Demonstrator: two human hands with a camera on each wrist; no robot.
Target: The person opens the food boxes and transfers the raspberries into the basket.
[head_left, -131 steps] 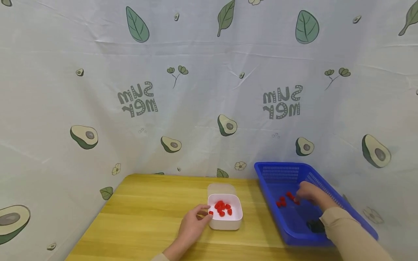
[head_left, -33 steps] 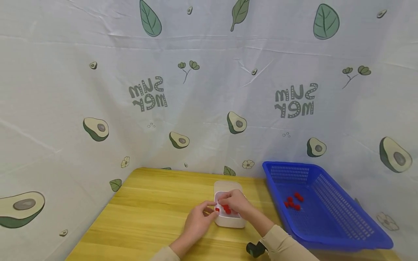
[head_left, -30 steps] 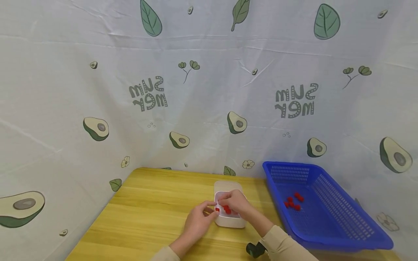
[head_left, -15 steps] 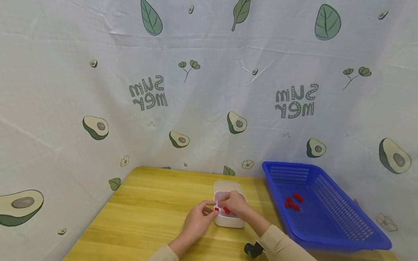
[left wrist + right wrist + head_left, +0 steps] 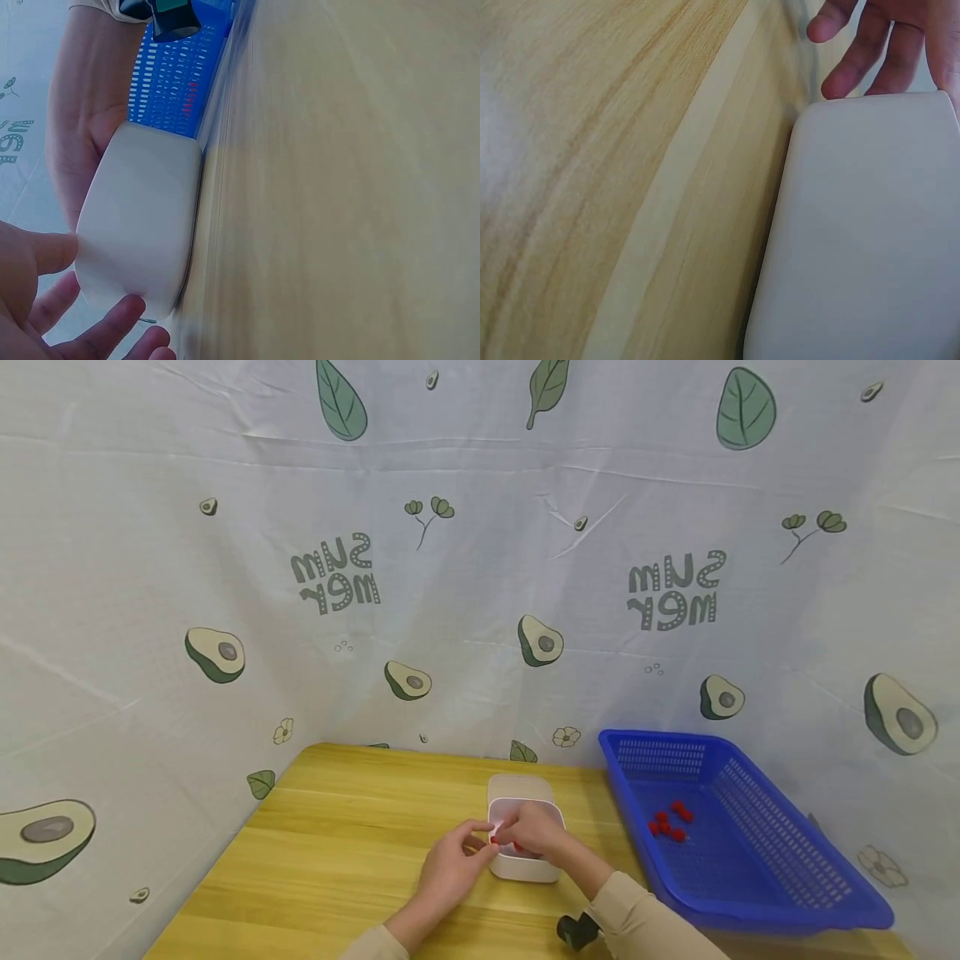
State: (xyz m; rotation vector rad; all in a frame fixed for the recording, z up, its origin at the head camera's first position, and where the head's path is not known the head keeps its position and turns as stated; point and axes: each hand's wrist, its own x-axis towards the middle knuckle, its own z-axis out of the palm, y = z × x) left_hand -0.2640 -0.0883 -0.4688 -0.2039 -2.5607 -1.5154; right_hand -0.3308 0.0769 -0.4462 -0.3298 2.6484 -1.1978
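Note:
A small white box [image 5: 524,868] with its lid [image 5: 519,787] folded back stands on the table. My left hand [image 5: 452,866] holds its left side, thumb and fingers around the corner; the left wrist view shows those fingers [image 5: 133,303] against the box wall [image 5: 139,214]. My right hand [image 5: 534,831] is bent down into the box, fingertips low beside a red piece [image 5: 518,846]; whether they pinch one is hidden. Beneath the left thumb and index lies another bit of red [image 5: 493,840]. From the right wrist, the box side [image 5: 870,225] fills the view.
A blue basket [image 5: 780,852] with several red pieces [image 5: 664,828] stands on the table's right side. A black device [image 5: 577,932] hangs under the right wrist. Behind the table [image 5: 337,860] is a patterned curtain [image 5: 465,568].
Since the earliest frame, my right hand has gone left from the basket into the box. Over the last half second its fingers have dipped slightly lower, covering more red pieces. The left hand stays put.

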